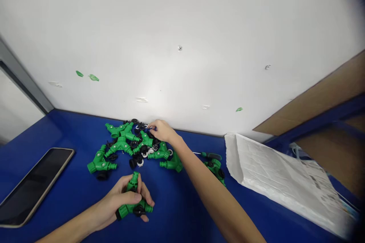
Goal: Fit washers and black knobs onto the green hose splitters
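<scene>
One green plastic Y-shaped hose connector [133,209], long axis crosswise, clasped in curled fingers of the near left hand [118,199]; bent fingers of the far right hand [162,131] over black plastic fittings [141,148], hold unclear.

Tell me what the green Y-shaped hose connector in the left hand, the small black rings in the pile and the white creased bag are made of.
The green Y-shaped hose connector looks like moulded plastic: even colour, slight sheen. The small black rings look like matt plastic, possibly rubber; too small to tell. The white creased bag may be paper or plastic film: soft folds, dull surface.
</scene>
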